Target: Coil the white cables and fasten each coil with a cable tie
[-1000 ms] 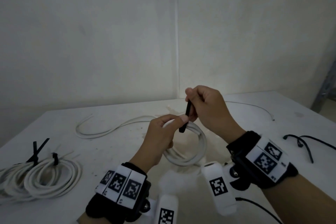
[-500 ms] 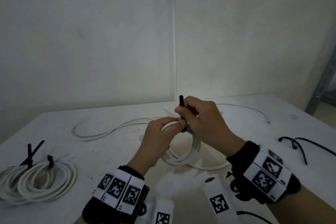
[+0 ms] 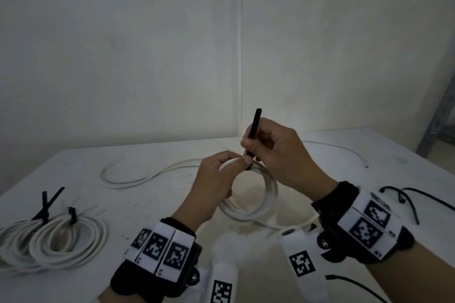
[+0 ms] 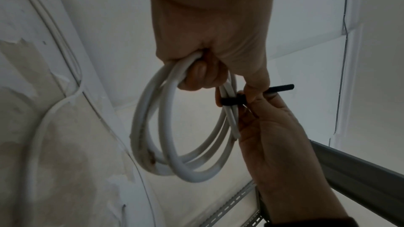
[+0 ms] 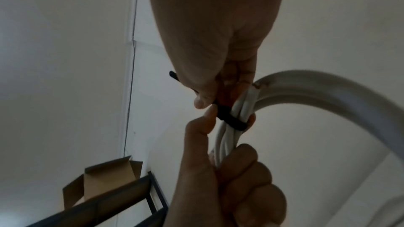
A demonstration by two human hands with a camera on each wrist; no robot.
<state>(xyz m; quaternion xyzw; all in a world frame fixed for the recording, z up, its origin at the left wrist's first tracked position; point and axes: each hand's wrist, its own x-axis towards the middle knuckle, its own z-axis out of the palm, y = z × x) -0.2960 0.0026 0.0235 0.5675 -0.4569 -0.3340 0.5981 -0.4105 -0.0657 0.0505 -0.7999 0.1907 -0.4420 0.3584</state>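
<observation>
Head view: the white coil point(image 3: 248, 192) is gripped at its top by the left hand point(image 3: 216, 189), above the table point(image 3: 152, 194); the black cable tie point(image 3: 253, 130), pinched by the right hand point(image 3: 278, 155), is stood upright, tail pointing up

Left wrist view: the tie is seen wrapped across the strands

Right wrist view: the band is held closed around the bundle, between both thumbs; a pull along the tail is judged next

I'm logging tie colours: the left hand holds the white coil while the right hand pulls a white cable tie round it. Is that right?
Not quite: the cable tie is black, not white, as the left wrist view shows plainly. The rest stands: the left hand holds the white coil, and the right hand pulls the tie round it.
</observation>
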